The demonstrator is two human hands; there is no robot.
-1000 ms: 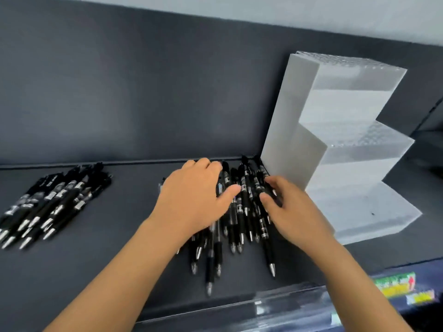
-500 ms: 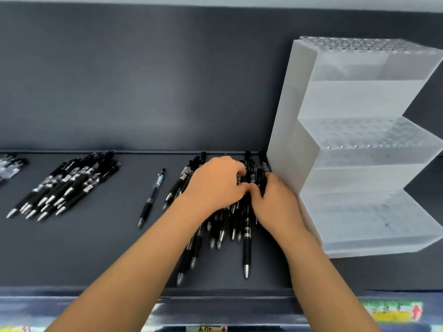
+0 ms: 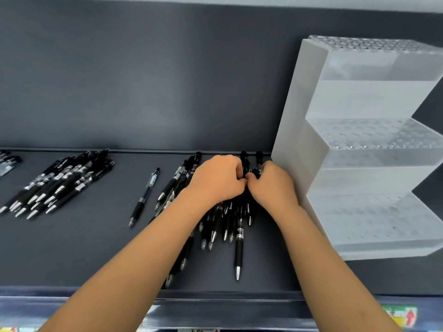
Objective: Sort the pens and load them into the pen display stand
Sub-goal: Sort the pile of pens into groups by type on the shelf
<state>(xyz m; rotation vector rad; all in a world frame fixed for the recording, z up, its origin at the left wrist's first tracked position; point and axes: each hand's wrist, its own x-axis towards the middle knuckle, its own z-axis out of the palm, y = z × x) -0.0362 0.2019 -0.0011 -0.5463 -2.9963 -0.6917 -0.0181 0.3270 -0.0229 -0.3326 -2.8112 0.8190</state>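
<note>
Heaped black pens (image 3: 236, 238) clasped in curled fingers of left hand (image 3: 215, 180) and right hand (image 3: 274, 186), beside display stand (image 3: 297, 149), at shelf (image 3: 91, 250) back edge.

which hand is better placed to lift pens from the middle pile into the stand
Right, probably. The right hand lies beside the pen display stand, fingers curled into the middle pile of pens. The left hand grips the same pile but sits farther from the stand.

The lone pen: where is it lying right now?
In the head view, the lone pen lies left of centre on the shelf, between the left pile and the middle pile, touching neither.
</note>
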